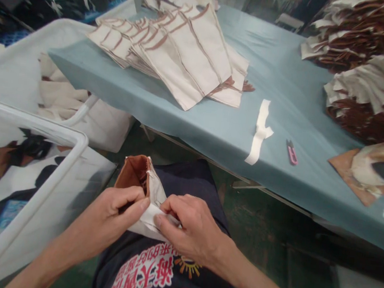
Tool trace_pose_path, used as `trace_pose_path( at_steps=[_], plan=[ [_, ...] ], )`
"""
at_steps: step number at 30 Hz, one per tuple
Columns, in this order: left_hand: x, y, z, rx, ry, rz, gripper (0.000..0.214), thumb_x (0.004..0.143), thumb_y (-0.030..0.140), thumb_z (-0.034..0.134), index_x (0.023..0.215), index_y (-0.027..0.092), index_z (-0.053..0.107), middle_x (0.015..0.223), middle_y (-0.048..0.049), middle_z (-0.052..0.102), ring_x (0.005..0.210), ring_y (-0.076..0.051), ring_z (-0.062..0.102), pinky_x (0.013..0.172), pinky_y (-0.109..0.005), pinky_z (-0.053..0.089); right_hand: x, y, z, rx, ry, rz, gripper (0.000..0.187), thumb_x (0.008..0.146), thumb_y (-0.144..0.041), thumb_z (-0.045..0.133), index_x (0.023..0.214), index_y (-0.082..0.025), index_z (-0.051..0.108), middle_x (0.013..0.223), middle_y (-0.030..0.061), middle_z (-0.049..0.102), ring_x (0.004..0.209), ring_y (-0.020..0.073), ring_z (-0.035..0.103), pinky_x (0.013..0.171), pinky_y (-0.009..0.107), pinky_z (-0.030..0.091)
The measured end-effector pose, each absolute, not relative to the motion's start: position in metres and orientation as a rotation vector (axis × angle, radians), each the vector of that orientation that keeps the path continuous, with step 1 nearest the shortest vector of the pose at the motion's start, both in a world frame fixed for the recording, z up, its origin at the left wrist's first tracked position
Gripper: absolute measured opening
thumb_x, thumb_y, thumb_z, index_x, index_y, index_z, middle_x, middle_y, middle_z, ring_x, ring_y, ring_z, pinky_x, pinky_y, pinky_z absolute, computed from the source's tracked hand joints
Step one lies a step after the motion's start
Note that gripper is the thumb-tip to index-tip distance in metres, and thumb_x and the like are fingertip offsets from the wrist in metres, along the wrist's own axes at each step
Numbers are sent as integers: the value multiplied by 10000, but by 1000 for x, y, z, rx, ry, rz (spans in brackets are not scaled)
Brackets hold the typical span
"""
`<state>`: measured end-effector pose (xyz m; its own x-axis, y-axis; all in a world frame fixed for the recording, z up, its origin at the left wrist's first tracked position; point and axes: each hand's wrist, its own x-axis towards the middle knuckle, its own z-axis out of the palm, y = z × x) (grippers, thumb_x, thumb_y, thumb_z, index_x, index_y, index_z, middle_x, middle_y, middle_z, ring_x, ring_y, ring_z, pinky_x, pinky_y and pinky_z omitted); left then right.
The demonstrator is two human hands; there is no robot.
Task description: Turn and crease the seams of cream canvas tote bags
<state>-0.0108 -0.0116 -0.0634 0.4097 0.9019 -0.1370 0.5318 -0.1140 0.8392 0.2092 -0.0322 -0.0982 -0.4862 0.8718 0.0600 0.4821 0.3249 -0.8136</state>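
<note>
Over my lap I hold a sewn fabric piece (134, 171), brown on one face and off-white on the other, its open end facing away from me. My left hand (114, 211) pinches its edge between thumb and fingers. Close beside it, my right hand (189, 223) grips the off-white side, fingers curled. A strip of white material (149, 215) shows between the two hands. What lies under the fingers is hidden.
On the blue-covered table (227, 134) lie stacked off-white panels (187, 48), a white strip (259, 134) and pink thread snips (292, 152). Brown-and-white piles (370, 93) and a glue-stained container (373, 166) stand right. White bins (83, 140) are at left.
</note>
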Motion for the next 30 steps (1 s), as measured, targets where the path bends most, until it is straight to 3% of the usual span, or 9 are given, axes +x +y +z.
trace_pose_path(
  at_steps=[2, 6, 11, 14, 20, 24, 27, 30],
  plan=[
    [-7, -14, -63, 1809, 1289, 534, 398, 1032, 322, 508, 662, 246, 382, 600, 72, 403, 549, -118, 401, 496, -236, 334, 212, -34, -85, -1233, -2077, 1064, 162, 1015, -270, 686, 863, -213, 688, 650, -46, 630, 585, 136, 566, 637, 283, 345],
    [4, -23, -69, 1766, 1294, 585, 410, 1036, 323, 502, 666, 251, 341, 589, 84, 359, 521, -104, 349, 475, -226, 293, 216, -44, -61, -1364, -1874, 1433, 249, 984, -246, 706, 764, -215, 596, 589, -96, 474, 505, 85, 405, 578, 270, 266],
    [9, -38, -81, 1988, 1339, 637, 363, 1014, 209, 503, 682, 243, 360, 569, 94, 408, 476, -89, 410, 499, -235, 304, 209, -70, -76, -1417, -1777, 1647, 431, 1026, -258, 643, 654, -218, 428, 589, -69, 413, 565, 105, 409, 578, 300, 233],
    [7, -39, -83, 2097, 1351, 754, 354, 1016, 183, 518, 695, 242, 382, 572, 95, 399, 473, -94, 381, 508, -269, 268, 202, -85, -92, -1393, -1825, 1513, 404, 1081, -292, 573, 695, -227, 472, 614, -50, 470, 608, 134, 481, 598, 305, 279],
    [6, -21, -72, 2034, 1301, 773, 397, 1003, 187, 475, 668, 259, 275, 555, 95, 296, 461, -91, 292, 462, -248, 236, 205, -104, -109, -1211, -2114, 1144, 273, 1073, -267, 639, 804, -231, 675, 727, -3, 707, 667, 177, 640, 645, 313, 402],
    [11, -7, -54, 2024, 1244, 746, 377, 950, 185, 505, 659, 257, 277, 561, 98, 294, 464, -85, 296, 450, -232, 238, 217, -113, -130, -1107, -2229, 972, 230, 1141, -290, 584, 1141, -220, 803, 1029, 70, 846, 966, 242, 764, 882, 309, 546],
    [5, -2, -34, 2004, 1178, 773, 376, 949, 169, 498, 663, 247, 267, 557, 93, 281, 448, -83, 289, 434, -237, 215, 221, -106, -158, -1238, -2183, 1051, 342, 1145, -261, 504, 1328, -195, 786, 1307, 144, 830, 1213, 291, 754, 1103, 380, 548],
    [-18, -11, -17, 2008, 1203, 826, 429, 1019, 243, 502, 666, 237, 258, 570, 71, 302, 463, -103, 338, 447, -247, 264, 235, -88, -185, -1322, -2140, 1294, 329, 1037, -290, 631, 1309, -230, 807, 1264, 108, 854, 1222, 304, 769, 1082, 378, 576]
  ],
)
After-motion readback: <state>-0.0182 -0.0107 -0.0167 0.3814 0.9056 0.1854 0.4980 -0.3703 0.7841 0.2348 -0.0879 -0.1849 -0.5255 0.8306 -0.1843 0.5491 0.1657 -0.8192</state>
